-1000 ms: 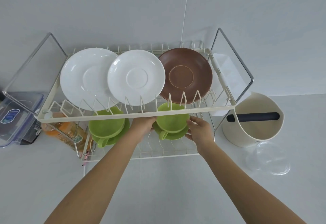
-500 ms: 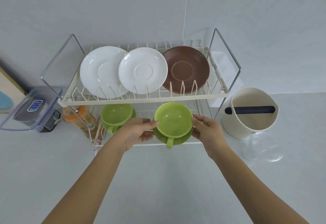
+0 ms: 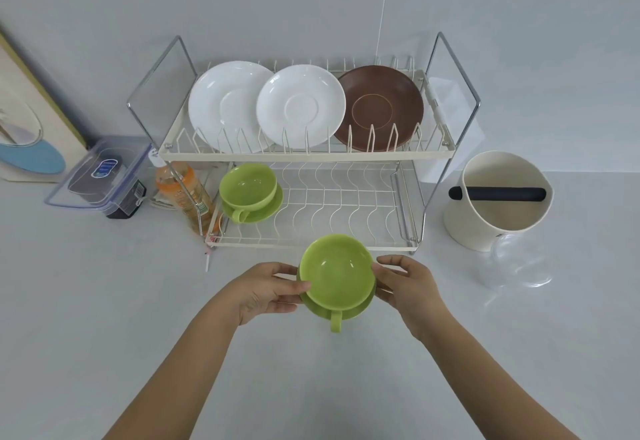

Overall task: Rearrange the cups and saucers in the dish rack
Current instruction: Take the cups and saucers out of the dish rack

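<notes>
Held cup (image 3: 337,271): green, mouth up toward the camera, sitting on a green saucer (image 3: 360,308); the pair is out in front of the rack (image 3: 304,155), above the counter (image 3: 104,301), clear of the lower tier's front rail.
Handle: sticks straight toward the person, so the cup's long line runs near-to-far, handle end nearest.
Left hand (image 3: 266,289): fingers curled round the saucer's left edge, thumb over the cup's rim; it's holding the pair.
Right hand (image 3: 407,284): mirror grip on the right edge, fingers curled, thumb at the rim; holding too.
Second cup (image 3: 247,185): green, on its own saucer (image 3: 266,207), at the left end of the lower tier, handle pointing forward, mouth tipped a little toward the camera.
Lower tier: bare wavy wires across the middle and right.
Upper tier: three saucers on edge, leaning back, faces toward us: white plate (image 3: 225,104) on the left, white saucer (image 3: 301,105) overlapping it in the middle, brown saucer (image 3: 381,107) on the right.
Left of rack: orange bottle (image 3: 183,194) just beside the frame, then a clear lidded box (image 3: 100,176), and a board (image 3: 24,117) leaning on the wall.
Right of rack: cream bin (image 3: 498,197) with a black bar across its mouth, a clear lid (image 3: 523,261) lying just in front of it.
In the way: nothing lies between the held pair and the rack's front rail.
</notes>
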